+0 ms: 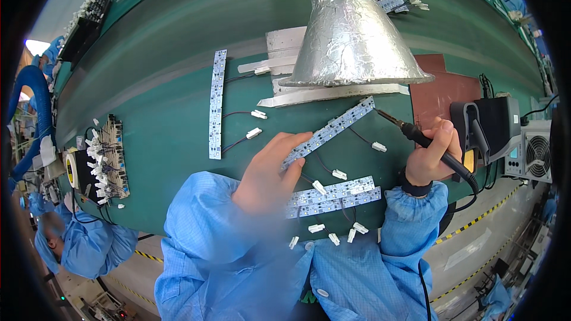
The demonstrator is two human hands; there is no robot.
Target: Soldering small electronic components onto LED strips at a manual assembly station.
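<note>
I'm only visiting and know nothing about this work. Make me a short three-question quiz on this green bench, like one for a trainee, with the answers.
1. What tool does the person's right hand hold?

2. True or false: the left hand grips the lower-left end of a long, narrow, white circuit strip.

3. As the picture shows it, where does the flat, reddish-brown sheet lie relative to the silver, foil-covered cone?
A) To its left
B) To its right
C) On top of it

Key:
1. A slim soldering iron with a black handle.
2. True.
3. B
</note>
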